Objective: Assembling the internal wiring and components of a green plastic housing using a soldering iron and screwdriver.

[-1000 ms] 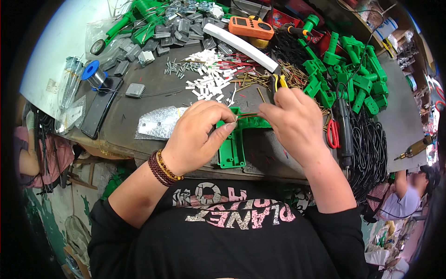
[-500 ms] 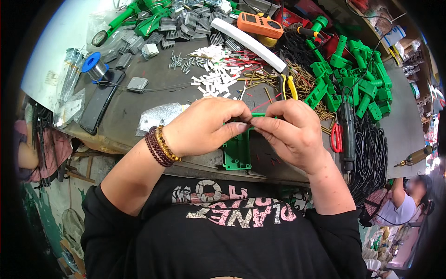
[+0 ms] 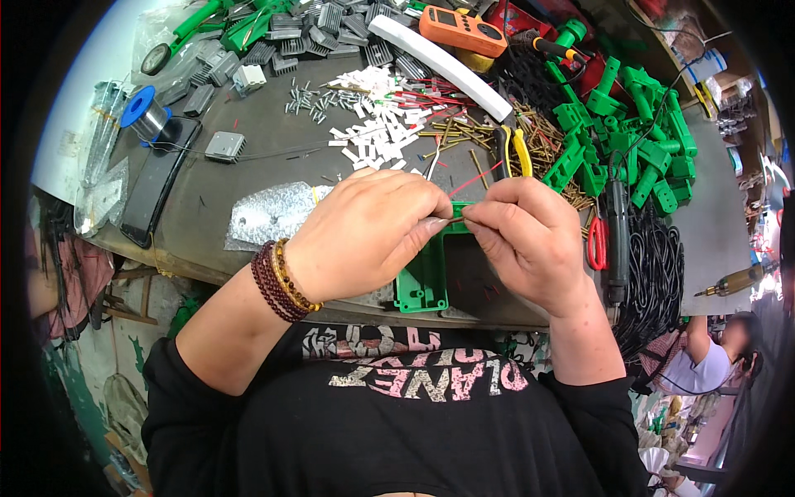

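Observation:
Both hands meet at the middle of the bench, fingertips pinched close together. Between my left hand [image 3: 373, 232] and my right hand [image 3: 530, 248] a short stretch of thin wire [image 3: 456, 220] shows, held from both sides; its ends are hidden by fingers. Right below them a green plastic housing [image 3: 421, 286] lies with its open side up, partly covered by my left hand. Just beyond the fingertips a thin red wire [image 3: 476, 179] slants up to the right. A yellow-and-black hand tool [image 3: 520, 153] lies past my right hand.
White sleeves [image 3: 373, 137], small screws [image 3: 310, 101] and brass-coloured pins [image 3: 464, 132] are strewn beyond my hands. Green plastic parts [image 3: 654, 124], a soldering iron [image 3: 617, 240] and black cables [image 3: 650, 273] fill the right. A phone [image 3: 161, 182] and solder spool [image 3: 145, 116] lie left.
My fingertips have drawn slightly apart, so more of the thin wire shows between them. The housing and bench have shifted a little in view.

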Available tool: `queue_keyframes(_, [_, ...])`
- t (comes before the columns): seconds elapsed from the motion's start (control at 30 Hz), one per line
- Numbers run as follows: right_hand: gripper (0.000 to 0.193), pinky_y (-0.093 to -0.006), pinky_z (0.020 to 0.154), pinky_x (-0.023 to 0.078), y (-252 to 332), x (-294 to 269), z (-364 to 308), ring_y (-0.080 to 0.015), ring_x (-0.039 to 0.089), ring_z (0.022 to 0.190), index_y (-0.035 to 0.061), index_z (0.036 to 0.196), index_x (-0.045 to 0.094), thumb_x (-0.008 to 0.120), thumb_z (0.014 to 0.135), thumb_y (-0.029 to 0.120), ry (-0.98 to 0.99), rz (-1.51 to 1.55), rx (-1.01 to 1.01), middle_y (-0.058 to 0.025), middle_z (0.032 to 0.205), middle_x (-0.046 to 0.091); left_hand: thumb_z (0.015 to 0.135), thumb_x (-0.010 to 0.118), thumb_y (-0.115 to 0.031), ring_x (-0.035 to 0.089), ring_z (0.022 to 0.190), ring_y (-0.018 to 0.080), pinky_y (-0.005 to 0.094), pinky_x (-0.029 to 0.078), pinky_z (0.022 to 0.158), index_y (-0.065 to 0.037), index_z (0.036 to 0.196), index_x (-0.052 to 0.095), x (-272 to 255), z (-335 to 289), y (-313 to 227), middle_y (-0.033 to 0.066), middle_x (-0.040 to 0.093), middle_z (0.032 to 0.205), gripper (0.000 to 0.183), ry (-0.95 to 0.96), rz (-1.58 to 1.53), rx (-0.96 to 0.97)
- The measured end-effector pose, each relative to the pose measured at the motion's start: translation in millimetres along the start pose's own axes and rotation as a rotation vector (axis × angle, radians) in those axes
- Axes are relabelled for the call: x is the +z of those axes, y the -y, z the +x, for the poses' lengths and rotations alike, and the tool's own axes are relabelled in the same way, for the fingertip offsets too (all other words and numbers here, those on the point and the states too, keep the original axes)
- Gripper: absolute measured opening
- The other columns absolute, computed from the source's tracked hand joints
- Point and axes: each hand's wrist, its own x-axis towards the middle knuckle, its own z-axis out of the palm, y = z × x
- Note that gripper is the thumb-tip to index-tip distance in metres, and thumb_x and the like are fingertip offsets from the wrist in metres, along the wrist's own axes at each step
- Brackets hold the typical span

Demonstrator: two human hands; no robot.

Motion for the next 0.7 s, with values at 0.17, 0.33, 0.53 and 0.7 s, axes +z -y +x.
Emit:
queue_keyframes(0.17, [0.018, -0.0357, 0.060, 0.051, 3, -1, 0, -0.0247, 0.064, 0.073, 0.0070, 0.089, 0.068, 0.077, 0.073, 0.006, -0.003, -0.022, -0.001, -0.0058, 0.086, 0.062, 0.089, 0.065, -0.011, 0.060, 0.082, 0.0334, 0.0418, 0.045, 0.074, -0.006, 0.098, 0.061, -1, -1, -1, 0.0110, 0.061, 0.086, 0.010, -0.018, 0.039, 0.018])
queue_keyframes(0.33, [0.018, -0.0363, 0.061, 0.051, 7, -3, -4, -0.0249, 0.065, 0.073, 0.0060, 0.090, 0.068, 0.076, 0.074, 0.005, -0.008, -0.048, -0.025, -0.0063, 0.087, 0.062, 0.088, 0.068, -0.013, 0.061, 0.081, 0.0315, 0.0418, 0.046, 0.073, -0.005, 0.093, 0.065, 1, 3, -9, 0.0094, 0.064, 0.084, 0.010, -0.033, 0.086, 0.040])
queue_keyframes(0.53, [0.018, -0.0358, 0.061, 0.051, 9, -3, -7, -0.0250, 0.065, 0.073, 0.0055, 0.090, 0.067, 0.076, 0.074, 0.003, -0.014, -0.018, 0.013, -0.0063, 0.086, 0.062, 0.088, 0.069, -0.016, 0.063, 0.078, 0.0316, 0.0426, 0.047, 0.069, -0.005, 0.090, 0.067, 7, 4, -10, 0.0091, 0.065, 0.080, 0.011, -0.051, 0.070, -0.016])
queue_keyframes(0.7, [0.015, -0.0360, 0.059, 0.051, 10, -2, -11, -0.0248, 0.065, 0.072, 0.0054, 0.089, 0.067, 0.075, 0.076, 0.003, -0.026, 0.013, 0.061, -0.0054, 0.085, 0.062, 0.088, 0.069, -0.015, 0.065, 0.079, 0.0312, 0.0421, 0.048, 0.068, -0.006, 0.091, 0.068, 8, 2, -14, 0.0095, 0.067, 0.082, 0.009, -0.057, 0.149, -0.014])
